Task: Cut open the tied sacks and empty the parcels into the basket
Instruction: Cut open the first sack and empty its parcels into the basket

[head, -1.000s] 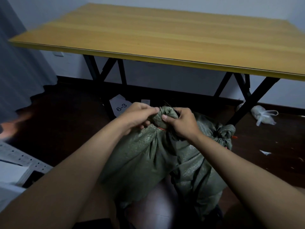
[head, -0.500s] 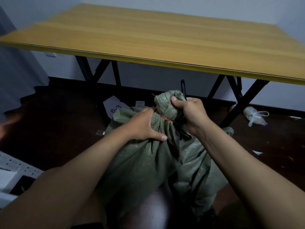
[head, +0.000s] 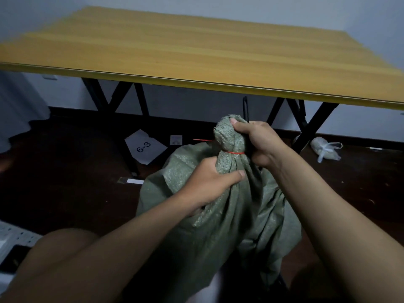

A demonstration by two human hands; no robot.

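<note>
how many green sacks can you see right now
1. The green sack stands on the floor in front of the table, its tied neck gripped by the left hand below the red tie and the right hand above. Another may be hidden behind it.

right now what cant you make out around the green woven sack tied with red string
- Contents of the green woven sack: head view, hidden by the tied cloth.
- Dark thing in the right hand: mostly covered by fingers.
- White perforated basket: cut off by the left edge.
- White label on floor: too small.
</note>
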